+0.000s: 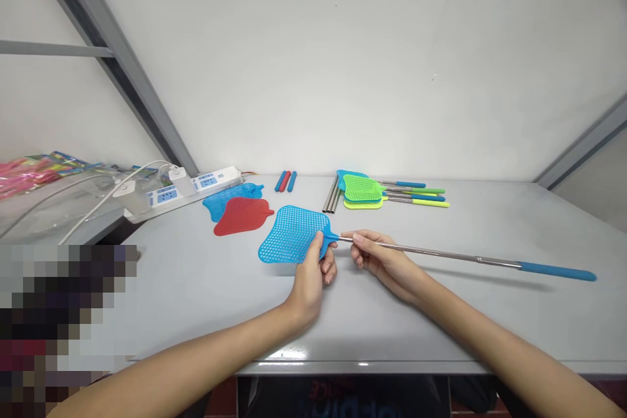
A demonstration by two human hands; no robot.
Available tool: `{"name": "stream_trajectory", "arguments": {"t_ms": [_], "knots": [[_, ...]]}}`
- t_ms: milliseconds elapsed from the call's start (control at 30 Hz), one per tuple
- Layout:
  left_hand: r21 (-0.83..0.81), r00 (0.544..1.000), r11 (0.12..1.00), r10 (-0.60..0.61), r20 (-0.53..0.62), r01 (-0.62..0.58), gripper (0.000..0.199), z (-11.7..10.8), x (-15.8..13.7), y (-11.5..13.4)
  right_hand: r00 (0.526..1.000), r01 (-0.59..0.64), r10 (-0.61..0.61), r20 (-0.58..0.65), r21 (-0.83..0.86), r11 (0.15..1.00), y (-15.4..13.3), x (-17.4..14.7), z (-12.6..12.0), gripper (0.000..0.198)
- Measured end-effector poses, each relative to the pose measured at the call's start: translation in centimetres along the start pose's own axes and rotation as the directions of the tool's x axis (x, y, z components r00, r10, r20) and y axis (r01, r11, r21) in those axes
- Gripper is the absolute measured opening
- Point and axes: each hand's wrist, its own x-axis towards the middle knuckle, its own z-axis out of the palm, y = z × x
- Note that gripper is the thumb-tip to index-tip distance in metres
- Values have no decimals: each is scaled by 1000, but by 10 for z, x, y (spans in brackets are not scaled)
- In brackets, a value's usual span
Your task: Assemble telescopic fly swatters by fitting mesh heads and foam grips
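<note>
A blue fly swatter [294, 234] with a perforated paddle is held above the table by both hands. My left hand [316, 268] is closed on the paddle near its neck, thumb on top. Just right of the neck, my right hand [375, 253] pinches the thin metal rod [426, 250]. That rod is extended and runs right to a blue grip [558, 270]. Behind my left hand, a loose red swatter paddle [242, 215] partly covers loose blue paddlework [232, 199] on the table.
Several swatters with green and blue paddles [362, 189] lie stacked at the back, beside metal tubes [330, 196]. Red and blue grips [285, 181] lie to their left. A power strip [196, 186] with plugged-in chargers and cables stands at left, near plastic-wrapped packages [39, 176]. A wall [313, 78] closes the table's back.
</note>
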Motion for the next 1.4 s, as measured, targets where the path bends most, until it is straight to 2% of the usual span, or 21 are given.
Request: {"name": "stream_trajectory", "arguments": {"t_ms": [133,267,433,533,633,733,900,1233,1400], "knots": [[-45,999,998,38,-9,-39,35,-1,2,3,999,10,-6,-38,101,995,-2,2,-4,19],[-91,993,992,79,-88,-87,36,-3,7,8,992,54,-34,-121,166,985,-7,3,-13,21],[-114,990,993,9,-138,-25,34,-5,12,12,952,111,-91,-291,53,992,-12,4,-22,25],[-98,992,995,10,-126,-23,32,-5,12,11,937,115,-126,-325,-53,992,-12,4,-24,27],[-59,998,998,18,-60,-22,32,-6,11,9,935,89,-115,-337,-91,992,-9,4,-24,29],[-27,1000,999,23,-9,-23,36,-7,10,7,954,21,-34,-298,-47,999,-4,3,-23,34],[15,988,988,154,-27,-154,32,-8,6,5,985,-109,105,-135,-20,994,-1,0,-22,46],[83,983,981,179,-45,-175,37,-7,0,-1,984,-173,176,-14,108,979,-1,-1,-24,42],[148,989,979,144,-38,-137,42,-6,-2,-3,985,-168,173,-25,142,976,3,-2,-23,43]]}}
